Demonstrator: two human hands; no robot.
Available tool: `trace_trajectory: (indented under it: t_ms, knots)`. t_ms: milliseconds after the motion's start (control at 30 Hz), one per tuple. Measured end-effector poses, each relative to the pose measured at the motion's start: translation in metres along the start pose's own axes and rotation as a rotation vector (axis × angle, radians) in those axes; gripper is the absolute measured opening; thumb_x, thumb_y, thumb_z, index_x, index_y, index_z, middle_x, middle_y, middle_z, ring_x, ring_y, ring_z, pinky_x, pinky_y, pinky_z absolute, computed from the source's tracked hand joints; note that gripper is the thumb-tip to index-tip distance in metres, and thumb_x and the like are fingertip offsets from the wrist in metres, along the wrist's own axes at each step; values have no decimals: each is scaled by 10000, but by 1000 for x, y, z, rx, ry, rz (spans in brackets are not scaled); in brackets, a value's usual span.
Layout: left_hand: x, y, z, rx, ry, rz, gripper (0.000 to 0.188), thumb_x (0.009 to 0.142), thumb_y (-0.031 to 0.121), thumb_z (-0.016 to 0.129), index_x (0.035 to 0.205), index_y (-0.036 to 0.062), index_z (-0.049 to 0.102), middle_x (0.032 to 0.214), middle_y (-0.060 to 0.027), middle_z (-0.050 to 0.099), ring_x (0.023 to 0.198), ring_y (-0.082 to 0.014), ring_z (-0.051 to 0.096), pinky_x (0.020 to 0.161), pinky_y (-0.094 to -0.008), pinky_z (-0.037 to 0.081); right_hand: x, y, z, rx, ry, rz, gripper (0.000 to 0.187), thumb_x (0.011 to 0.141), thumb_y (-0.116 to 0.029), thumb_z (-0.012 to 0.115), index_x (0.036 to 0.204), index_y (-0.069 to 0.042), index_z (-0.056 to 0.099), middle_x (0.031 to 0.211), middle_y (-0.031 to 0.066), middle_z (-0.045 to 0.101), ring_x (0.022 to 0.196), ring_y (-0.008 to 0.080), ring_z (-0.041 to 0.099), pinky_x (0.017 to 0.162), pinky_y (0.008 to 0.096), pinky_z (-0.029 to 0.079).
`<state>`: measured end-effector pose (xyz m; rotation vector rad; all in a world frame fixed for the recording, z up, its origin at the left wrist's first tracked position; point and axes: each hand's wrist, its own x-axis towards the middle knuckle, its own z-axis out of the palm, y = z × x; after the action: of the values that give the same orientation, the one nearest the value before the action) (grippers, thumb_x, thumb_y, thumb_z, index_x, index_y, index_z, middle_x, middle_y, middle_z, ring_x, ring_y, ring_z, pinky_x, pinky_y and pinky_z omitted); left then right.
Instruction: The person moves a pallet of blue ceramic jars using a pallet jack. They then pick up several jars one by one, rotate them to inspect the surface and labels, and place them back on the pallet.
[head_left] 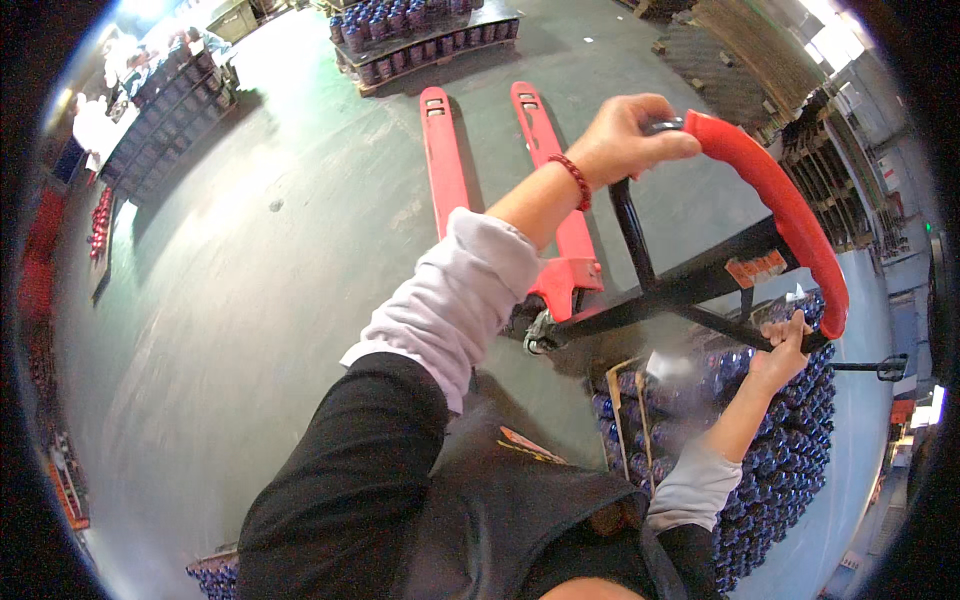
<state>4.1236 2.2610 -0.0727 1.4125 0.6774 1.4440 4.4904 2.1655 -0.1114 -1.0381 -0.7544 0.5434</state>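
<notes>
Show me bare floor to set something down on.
Bare floor lies left of the red forks, reaching toward the stacked goods upper left; a narrower strip runs between the forks. Lower right is crowded with bluish containers.

I count one pallet jack (575,277), two forks (446,165), one handle (795,220), one bracelet (580,182).

I'm standing in what looks like a warehouse or factory storage hall: a broad, smooth grey-green floor (300,220), a red metal pallet truck (575,272) with two long forks (446,155), shiny dark-blue containers (775,480) massed in rows, bright lamps (836,45) overhead.
</notes>
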Motion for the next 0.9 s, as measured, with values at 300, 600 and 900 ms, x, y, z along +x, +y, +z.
trace_trajectory:
  t_ms: [300, 600, 900]
  knots:
    - [144, -77, 10, 138, -41, 112, 397, 759, 364, 799, 829, 16, 620, 683, 24, 548, 588, -58, 495, 498, -248, 394, 155, 76, 48, -97, 76, 21, 175, 899, -115, 653, 863, -76, 486, 563, -13, 404, 464, 116, 391, 464, 293, 407]
    - [278, -150, 5, 92, -40, 12, 430, 765, 406, 792, 902, 33, 627, 690, 13, 577, 581, -40, 504, 477, -219, 396, 319, 166, 103, -26, -2, 55, 218, 886, -113, 668, 839, -107, 455, 570, -32, 374, 467, 94, 353, 473, 304, 404]
    - [388, -201, -1, 137, 105, 87, 451, 725, 386, 821, 833, 0, 616, 640, -11, 557, 602, -88, 518, 533, -285, 446, 466, 246, 190, -27, -123, 139, 294, 901, -148, 655, 736, -126, 412, 561, -38, 348, 488, 90, 368, 496, 286, 394]
